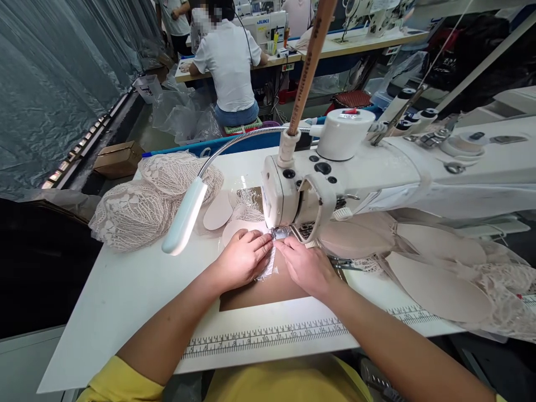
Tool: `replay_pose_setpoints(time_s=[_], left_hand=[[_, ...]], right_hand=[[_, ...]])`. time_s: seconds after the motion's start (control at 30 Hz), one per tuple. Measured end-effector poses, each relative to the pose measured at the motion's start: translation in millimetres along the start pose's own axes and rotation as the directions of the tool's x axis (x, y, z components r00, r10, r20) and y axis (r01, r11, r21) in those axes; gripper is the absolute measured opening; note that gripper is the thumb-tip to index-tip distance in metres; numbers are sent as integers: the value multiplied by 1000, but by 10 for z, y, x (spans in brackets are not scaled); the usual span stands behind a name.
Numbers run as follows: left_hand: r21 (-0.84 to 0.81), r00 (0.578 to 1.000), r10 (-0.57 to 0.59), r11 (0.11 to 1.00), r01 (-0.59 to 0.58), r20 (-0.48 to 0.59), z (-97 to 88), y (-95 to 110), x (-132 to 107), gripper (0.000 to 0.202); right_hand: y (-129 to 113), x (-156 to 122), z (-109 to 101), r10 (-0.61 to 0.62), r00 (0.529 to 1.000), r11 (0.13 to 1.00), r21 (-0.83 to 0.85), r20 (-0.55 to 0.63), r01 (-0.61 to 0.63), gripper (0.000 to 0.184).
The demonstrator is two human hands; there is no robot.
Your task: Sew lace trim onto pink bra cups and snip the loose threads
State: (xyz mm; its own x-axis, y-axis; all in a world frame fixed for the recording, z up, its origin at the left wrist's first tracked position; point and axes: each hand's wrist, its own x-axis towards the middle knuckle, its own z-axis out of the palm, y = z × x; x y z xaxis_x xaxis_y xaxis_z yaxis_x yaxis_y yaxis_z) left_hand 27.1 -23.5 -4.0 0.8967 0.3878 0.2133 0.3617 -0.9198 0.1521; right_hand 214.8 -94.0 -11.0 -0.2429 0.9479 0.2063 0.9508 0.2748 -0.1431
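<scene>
At the presser foot (280,233) of the white sewing machine (288,184), both hands bear on a pale lace fabric piece (266,271). My left hand (245,257) lies over its left side, fingers pressed together and tips close to the foot. From the right, my right hand (307,265) pinches the fabric's edge with curled fingers, just in front of the foot. Much of the piece is hidden under the hands. Behind my left hand rests a beige padded cup (240,228). A brown plate (251,296) lies beneath the work.
Lace cups (134,215) are heaped at left, near a lamp (184,218) on a bendable neck. More beige cups (439,285) spread at right, by metal scissors (345,263). A printed ruler (268,338) runs along the table front. Beyond, a person (230,61) sits at another machine.
</scene>
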Motion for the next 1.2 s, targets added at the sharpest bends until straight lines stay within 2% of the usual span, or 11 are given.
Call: replay_pose_setpoints(time_s=[0.37,0.53,0.7,1.0,1.2], left_hand=[[-7,1000,-18,1000,18,16,-10,-64,22,43],[-5,999,-30,1000,30,-9,14,-86,25,44],[5,999,-38,999,38,-4,20,-87,25,43],[-48,999,18,999,-20,-32,16,-60,8,36],[-26,1000,-6,1000,6,-23,15,-61,37,36]], right_hand=[[41,-59,11,-52,998,998,22,-24,52,35],[87,-130,19,-150,985,986,65,-84,156,34],[95,-152,-4,-234,971,967,98,-39,237,33],[57,-159,-20,-241,970,970,41,-21,242,34],[48,-130,-14,-189,981,982,5,-34,189,33]])
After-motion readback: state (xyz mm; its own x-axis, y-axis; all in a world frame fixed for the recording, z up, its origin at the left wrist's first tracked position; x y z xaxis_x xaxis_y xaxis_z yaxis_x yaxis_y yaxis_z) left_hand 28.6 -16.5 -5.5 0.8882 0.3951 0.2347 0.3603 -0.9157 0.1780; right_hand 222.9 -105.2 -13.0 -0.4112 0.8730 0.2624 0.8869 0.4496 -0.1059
